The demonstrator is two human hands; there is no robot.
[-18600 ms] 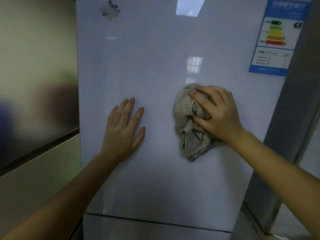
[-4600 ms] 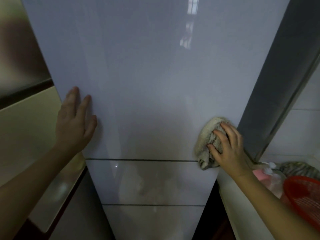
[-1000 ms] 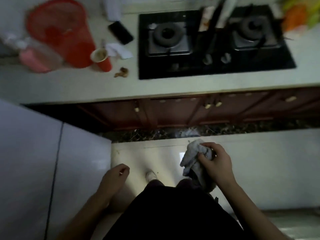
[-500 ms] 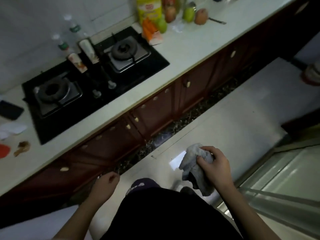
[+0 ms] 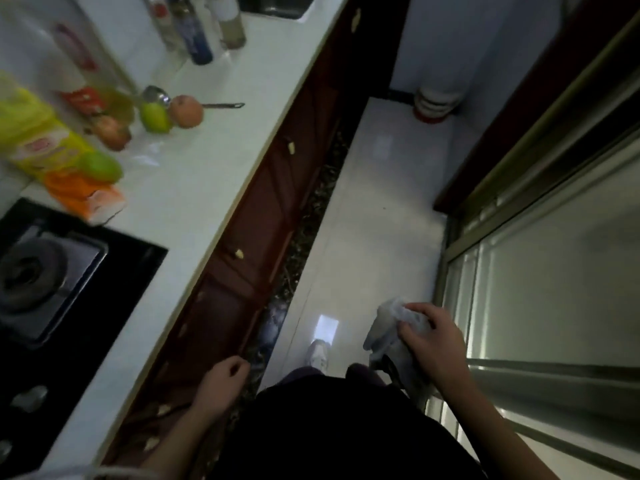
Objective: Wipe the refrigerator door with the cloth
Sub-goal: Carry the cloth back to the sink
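The grey cloth [image 5: 389, 332] is bunched up in my right hand [image 5: 433, 344], which grips it at waist height over the pale floor, close to the sliding glass door. My left hand [image 5: 221, 381] hangs beside my hip with the fingers curled in and nothing in it, near the brown cabinet fronts. The refrigerator door is out of view. My dark clothing fills the bottom middle of the head view.
A white counter [image 5: 194, 188] runs along the left with a black gas hob [image 5: 52, 282], fruit [image 5: 154, 117], bottles [image 5: 197, 32] and packets. Brown cabinets [image 5: 263, 216] stand below it. A sliding glass door [image 5: 554, 271] lines the right. A white-and-red container [image 5: 434, 102] stands at the far wall.
My view has swung right, from the refrigerator and hob to the far end of the kitchen aisle. My right hand keeps hold of the cloth and both hands stay low.
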